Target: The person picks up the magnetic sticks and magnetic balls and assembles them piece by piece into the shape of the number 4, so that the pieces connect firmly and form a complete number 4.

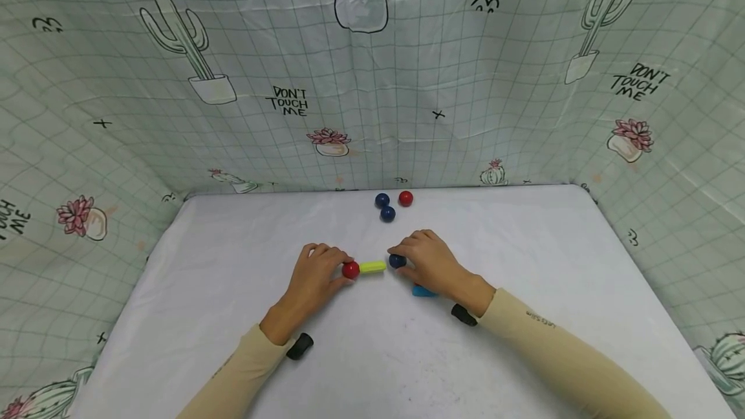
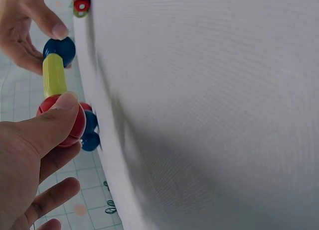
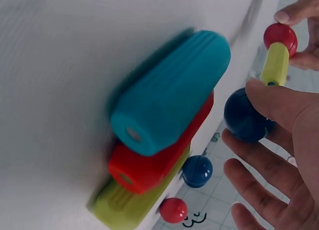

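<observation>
Between thumb and fingers my left hand (image 1: 314, 278) pinches a red ball (image 1: 351, 269). A yellow-green ribbed rod (image 1: 372, 267) sticks out from that ball toward the right. My right hand (image 1: 433, 265) pinches a dark blue ball (image 1: 398, 260) at the rod's free end. A thin gap shows there in the head view; whether ball and rod touch, I cannot tell. In the right wrist view, a blue rod (image 3: 169, 93), a red rod (image 3: 149, 165) and another yellow-green rod (image 3: 122, 205) lie side by side on the table near my right hand, which mostly hides them from the head camera.
Farther back on the white table (image 1: 262, 225) lie two dark blue balls (image 1: 387, 214) and a red ball (image 1: 405, 198). Behind them hangs a grid-patterned cloth (image 1: 396, 141) with cactus drawings, which also runs along both sides. A black piece (image 1: 300, 346) sits at the left wrist.
</observation>
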`<state>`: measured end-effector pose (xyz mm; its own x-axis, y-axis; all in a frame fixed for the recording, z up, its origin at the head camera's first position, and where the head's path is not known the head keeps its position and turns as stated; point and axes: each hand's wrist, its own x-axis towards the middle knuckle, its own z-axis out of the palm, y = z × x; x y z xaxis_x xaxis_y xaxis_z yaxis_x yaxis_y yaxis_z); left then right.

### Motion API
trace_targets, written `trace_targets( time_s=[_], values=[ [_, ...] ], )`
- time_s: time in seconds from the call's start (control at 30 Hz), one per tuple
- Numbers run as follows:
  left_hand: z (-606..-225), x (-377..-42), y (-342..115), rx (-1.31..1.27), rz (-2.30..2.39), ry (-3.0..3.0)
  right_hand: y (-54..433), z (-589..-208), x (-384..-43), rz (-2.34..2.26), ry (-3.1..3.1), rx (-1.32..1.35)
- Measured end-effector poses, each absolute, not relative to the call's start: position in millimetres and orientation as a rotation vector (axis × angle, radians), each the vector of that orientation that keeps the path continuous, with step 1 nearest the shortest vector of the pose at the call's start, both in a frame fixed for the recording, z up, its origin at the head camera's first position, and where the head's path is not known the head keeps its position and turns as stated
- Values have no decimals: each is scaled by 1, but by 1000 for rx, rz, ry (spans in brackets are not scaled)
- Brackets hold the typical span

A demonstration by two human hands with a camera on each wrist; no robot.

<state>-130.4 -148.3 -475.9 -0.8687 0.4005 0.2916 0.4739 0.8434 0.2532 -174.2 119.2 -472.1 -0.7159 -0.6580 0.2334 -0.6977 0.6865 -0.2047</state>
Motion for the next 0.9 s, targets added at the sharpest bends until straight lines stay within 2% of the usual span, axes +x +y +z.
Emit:
trace_targets(
  time_s=[0.9],
  values=[
    [-473, -128, -153, -654, -521, -2848, 109, -474, -163, 421, -2709, 1155]
  ],
)
